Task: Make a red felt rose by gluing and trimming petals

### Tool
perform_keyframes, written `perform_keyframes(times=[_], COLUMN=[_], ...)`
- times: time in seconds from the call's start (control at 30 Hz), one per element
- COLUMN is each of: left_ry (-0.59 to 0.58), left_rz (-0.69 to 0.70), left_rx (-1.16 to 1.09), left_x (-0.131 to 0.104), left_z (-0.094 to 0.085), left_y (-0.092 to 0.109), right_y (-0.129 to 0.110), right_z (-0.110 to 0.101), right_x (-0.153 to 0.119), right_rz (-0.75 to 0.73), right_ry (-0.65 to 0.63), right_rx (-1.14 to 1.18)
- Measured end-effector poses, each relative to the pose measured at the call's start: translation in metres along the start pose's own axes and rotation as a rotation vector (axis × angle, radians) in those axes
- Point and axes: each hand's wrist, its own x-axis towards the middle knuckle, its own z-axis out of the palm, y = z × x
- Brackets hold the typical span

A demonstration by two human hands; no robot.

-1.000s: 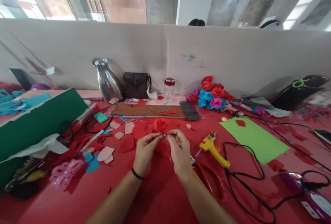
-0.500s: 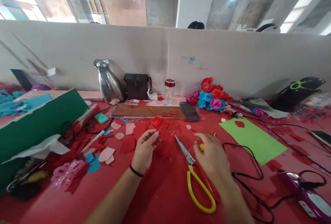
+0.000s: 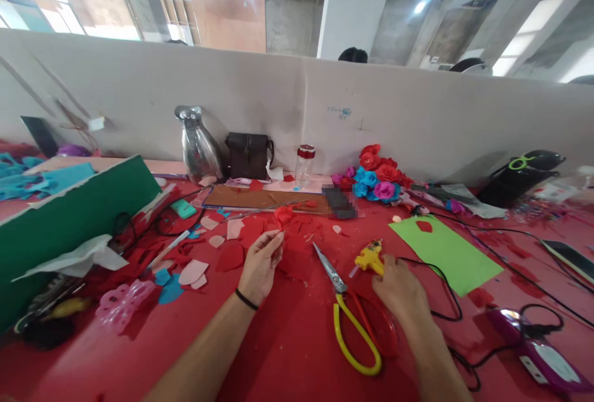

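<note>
Pinched between the fingertips of my left hand [image 3: 262, 263] is a red paper flower [image 3: 284, 215], which stands up above the fingers; its lower end is hidden by them. My right hand [image 3: 403, 287] is closed round the handle of a yellow hot glue gun [image 3: 370, 256], whose nozzle points away to the upper right. A clear glue stick pokes out of the gun's back end. Scissors [image 3: 343, 294] with one yellow and one red handle loop lie between my hands, blades pointing away. Red paper petals [image 3: 231, 258] are scattered near my left hand.
A bunch of paper roses [image 3: 380, 173], a jar [image 3: 304, 167], a dark bag [image 3: 249, 154] and a metal jug [image 3: 198, 148] stand along the partition. Green paper [image 3: 445, 253], a black cable and a purple power strip [image 3: 541, 352] lie right. A green board [image 3: 78, 210] stands left.
My right hand has moved slightly right and closed on the glue gun, which now shows clearly. My left hand keeps the flower in nearly the same place, with the flower a little nearer the fingers.
</note>
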Motion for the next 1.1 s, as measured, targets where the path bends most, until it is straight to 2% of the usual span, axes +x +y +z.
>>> perform_keyframes(times=[0.1,0.17,0.23,0.27,0.3,0.33,0.4,0.43,0.5,0.67,1.1], left_ry=[0.0,-0.017,-0.034,-0.037,-0.036,-0.032,-0.023,-0.019,-0.013,-0.013,-0.05], left_rz=[-0.039,-0.048,-0.049,-0.048,-0.048,-0.048,-0.049,-0.049,-0.046,-0.038,-0.013], left_rx=[-0.001,0.0,0.009,0.015,0.021,0.027,0.036,0.042,0.063,0.121,0.235], left_x=[0.001,0.003,0.004,0.004,0.005,0.005,0.005,0.005,0.005,0.004,-0.004], left_z=[-0.002,-0.003,-0.004,-0.004,-0.004,-0.004,-0.004,-0.004,-0.004,-0.003,0.004], left_y=[0.001,0.002,0.002,0.002,0.002,0.002,0.002,0.002,0.002,0.001,0.001], right_y=[0.001,0.002,0.0,-0.004,-0.009,-0.015,-0.031,-0.039,-0.054,-0.067,-0.066], right_z=[-0.015,-0.027,-0.038,-0.042,-0.045,-0.046,-0.043,-0.039,-0.028,-0.004,0.012], right_x=[0.001,0.001,0.0,0.0,-0.002,-0.003,-0.008,-0.01,-0.014,-0.017,-0.011], right_rz=[0.06,0.052,-0.059,-0.141,-0.232,-0.322,-0.456,-0.501,-0.526,-0.539,-0.538], right_ry=[0.075,0.223,0.38,0.41,0.388,0.307,0.064,-0.035,-0.111,-0.148,-0.102], right_rx=[0.092,0.227,0.484,0.646,0.81,0.956,1.156,1.216,1.31,1.373,1.322])
